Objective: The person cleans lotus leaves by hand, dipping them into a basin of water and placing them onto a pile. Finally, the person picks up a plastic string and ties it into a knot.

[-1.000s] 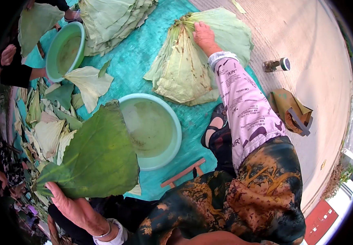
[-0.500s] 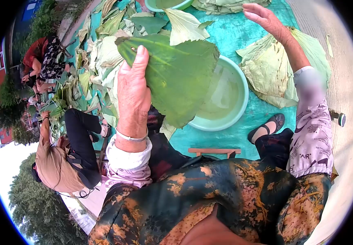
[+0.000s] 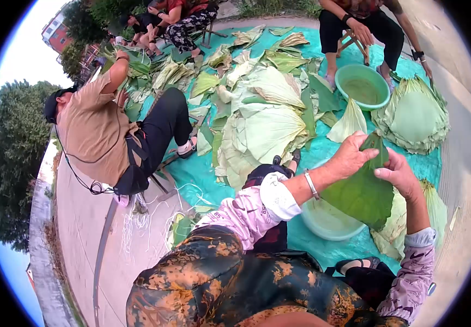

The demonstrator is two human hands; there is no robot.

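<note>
A green lotus leaf (image 3: 358,193), wide at the bottom and narrow at the top, hangs before me between both hands. My left hand (image 3: 354,155) is closed on its upper left edge. On the other side, the thumb and fingers of my right hand (image 3: 400,170) pinch the leaf near its top right. Behind and below the leaf is a pale green basin (image 3: 331,235) of water, partly covered by the leaf and my left forearm. A pile of pale leaves (image 3: 436,210) lies by my right forearm, which hides part of it.
A teal tarp (image 3: 192,188) carries a large heap of pale leaves (image 3: 262,133). Farther off stand a second green basin (image 3: 363,87) and a round leaf stack (image 3: 415,117). A person in a tan shirt (image 3: 96,128) sits at left; other people sit at the far edge.
My right hand, raised and apart before, has come to the leaf and grips it. The leaf and my left hand have moved right in view as my head turned left.
</note>
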